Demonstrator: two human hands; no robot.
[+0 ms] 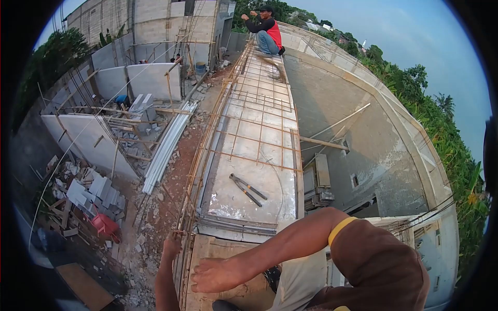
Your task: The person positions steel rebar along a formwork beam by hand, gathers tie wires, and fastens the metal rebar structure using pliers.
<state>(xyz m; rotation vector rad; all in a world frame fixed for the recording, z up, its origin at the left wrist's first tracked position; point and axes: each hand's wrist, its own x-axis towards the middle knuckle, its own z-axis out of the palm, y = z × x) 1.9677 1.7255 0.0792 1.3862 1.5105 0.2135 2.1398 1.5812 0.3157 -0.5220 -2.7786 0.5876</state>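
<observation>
My left hand (172,246) is at the left edge of the formwork, its fingers closed at the thin steel rebar (182,231) running along that edge. My right hand (215,274) is held over a wooden board (207,249), palm down, with fingers loosely apart and nothing visible in them. Ahead of both hands, a pair of long-handled pincers (248,189) lies with its handles parted on the pale slab form (228,171). Beyond the pincers, a rusty rebar grid (259,119) covers the form.
A co-worker (270,33) in a red and black top squats at the far end. At left, the ground drops to rubble, a red wheelbarrow (105,227), white pipes (168,150) and wall panels (153,80). A grey wall (337,88) encloses a deep space at right.
</observation>
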